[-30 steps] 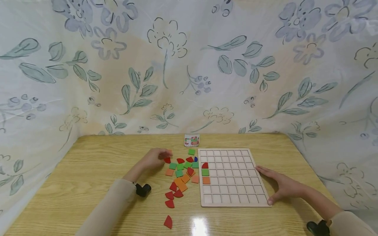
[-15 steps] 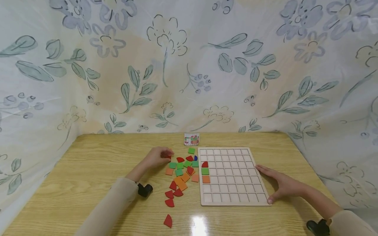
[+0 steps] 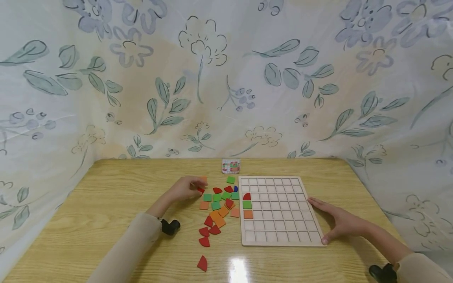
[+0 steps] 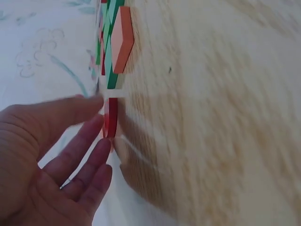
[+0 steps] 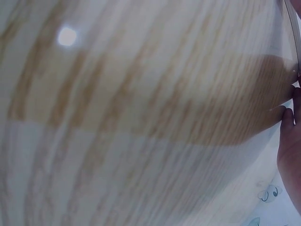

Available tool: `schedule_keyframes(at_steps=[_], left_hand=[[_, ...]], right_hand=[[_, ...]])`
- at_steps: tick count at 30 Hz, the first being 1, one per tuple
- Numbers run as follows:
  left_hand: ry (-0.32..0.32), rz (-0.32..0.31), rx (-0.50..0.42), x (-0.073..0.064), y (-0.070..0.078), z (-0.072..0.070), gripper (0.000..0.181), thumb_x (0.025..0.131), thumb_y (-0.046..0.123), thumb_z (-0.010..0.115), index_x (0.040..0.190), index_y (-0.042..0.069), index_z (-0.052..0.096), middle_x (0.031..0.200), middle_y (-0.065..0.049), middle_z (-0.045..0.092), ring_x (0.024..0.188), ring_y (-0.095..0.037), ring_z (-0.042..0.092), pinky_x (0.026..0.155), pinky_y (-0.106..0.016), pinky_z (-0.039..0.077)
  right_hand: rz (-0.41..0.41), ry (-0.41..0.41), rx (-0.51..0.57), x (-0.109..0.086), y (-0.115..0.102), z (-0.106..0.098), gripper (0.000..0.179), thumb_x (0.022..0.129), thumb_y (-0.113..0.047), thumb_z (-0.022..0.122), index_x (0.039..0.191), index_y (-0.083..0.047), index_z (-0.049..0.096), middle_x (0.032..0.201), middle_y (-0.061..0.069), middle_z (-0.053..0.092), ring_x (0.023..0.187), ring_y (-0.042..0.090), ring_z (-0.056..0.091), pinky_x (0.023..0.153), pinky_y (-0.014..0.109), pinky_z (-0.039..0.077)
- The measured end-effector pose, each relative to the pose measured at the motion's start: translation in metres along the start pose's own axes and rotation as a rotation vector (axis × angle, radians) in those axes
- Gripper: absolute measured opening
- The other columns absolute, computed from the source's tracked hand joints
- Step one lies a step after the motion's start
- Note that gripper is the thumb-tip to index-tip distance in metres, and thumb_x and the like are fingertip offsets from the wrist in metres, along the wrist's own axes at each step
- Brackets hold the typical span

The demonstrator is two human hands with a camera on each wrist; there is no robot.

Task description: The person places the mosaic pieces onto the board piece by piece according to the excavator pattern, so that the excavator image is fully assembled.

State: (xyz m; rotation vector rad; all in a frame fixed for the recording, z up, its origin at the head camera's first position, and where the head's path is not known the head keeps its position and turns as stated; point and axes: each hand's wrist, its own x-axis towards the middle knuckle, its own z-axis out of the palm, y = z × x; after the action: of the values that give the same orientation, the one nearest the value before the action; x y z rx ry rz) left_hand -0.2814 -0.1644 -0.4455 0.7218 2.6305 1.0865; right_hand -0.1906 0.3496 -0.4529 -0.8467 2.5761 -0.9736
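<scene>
In the head view my left hand (image 3: 185, 188) reaches to the far left of a loose spread of tiles. It pinches a red quarter-circle tile (image 4: 112, 117) between thumb and fingers, close over the table, as the left wrist view shows. My right hand (image 3: 337, 222) rests spread along the right edge of a pale wooden grid board (image 3: 281, 212), thumb at the near corner and fingertips farther up. In the board's left column sit a red quarter-circle (image 3: 246, 196), a green square (image 3: 247, 204) and an orange square (image 3: 248, 214), one below the other.
Several green, orange and red tiles lie between the left hand and the board, such as an orange square (image 3: 204, 205). A blue piece (image 3: 236, 189) touches the board's left side. One red tile (image 3: 202, 263) lies alone near the front. A patterned card (image 3: 231, 166) stands at the back.
The left hand drew the red quarter-circle tile slightly up and right, then came back a little left with it. The right hand and the board stayed in place.
</scene>
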Motion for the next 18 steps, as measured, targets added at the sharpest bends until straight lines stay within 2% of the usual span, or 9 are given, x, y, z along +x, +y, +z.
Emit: schedule_keyframes(at_steps=[5, 11, 16, 18], left_hand=[[-0.001, -0.013, -0.009, -0.0024, -0.0015, 0.001, 0.035, 0.078, 0.011, 0.073, 0.112, 0.01, 0.064, 0.105, -0.002, 0.067, 0.104, -0.021, 0.058, 0.094, -0.041, 0.043], [0.044, -0.027, 0.021, -0.0031, -0.0013, 0.0046, 0.034, 0.077, 0.01, 0.074, 0.11, 0.009, 0.065, 0.11, -0.004, 0.065, 0.106, -0.022, 0.058, 0.095, -0.041, 0.042], [0.068, 0.006, 0.067, -0.0034, -0.0034, 0.0066, 0.03, 0.078, 0.012, 0.073, 0.107, 0.01, 0.066, 0.106, -0.004, 0.066, 0.098, -0.02, 0.058, 0.091, -0.039, 0.045], [0.075, -0.003, 0.072, -0.0036, -0.0026, 0.0064, 0.03, 0.077, 0.013, 0.074, 0.106, 0.01, 0.067, 0.103, -0.002, 0.066, 0.095, -0.019, 0.057, 0.088, -0.038, 0.046]], right_hand=[[-0.003, 0.0, 0.0, -0.0001, 0.0008, 0.0001, 0.112, 0.058, -0.029, 0.085, 0.146, -0.003, 0.02, 0.145, 0.032, 0.02, 0.123, -0.022, 0.005, 0.089, -0.003, 0.006], [-0.01, 0.007, -0.003, -0.0003, 0.0008, 0.0, 0.112, 0.058, -0.03, 0.085, 0.146, -0.003, 0.021, 0.144, 0.034, 0.02, 0.123, -0.022, 0.006, 0.089, -0.004, 0.007], [-0.013, 0.016, -0.019, -0.0004, 0.0021, 0.0004, 0.112, 0.057, -0.032, 0.085, 0.146, -0.003, 0.021, 0.144, 0.032, 0.021, 0.123, -0.021, 0.007, 0.089, -0.003, 0.007], [-0.019, 0.019, -0.025, -0.0003, 0.0025, 0.0006, 0.113, 0.057, -0.032, 0.085, 0.146, -0.003, 0.022, 0.144, 0.032, 0.022, 0.124, -0.021, 0.007, 0.089, -0.003, 0.007]])
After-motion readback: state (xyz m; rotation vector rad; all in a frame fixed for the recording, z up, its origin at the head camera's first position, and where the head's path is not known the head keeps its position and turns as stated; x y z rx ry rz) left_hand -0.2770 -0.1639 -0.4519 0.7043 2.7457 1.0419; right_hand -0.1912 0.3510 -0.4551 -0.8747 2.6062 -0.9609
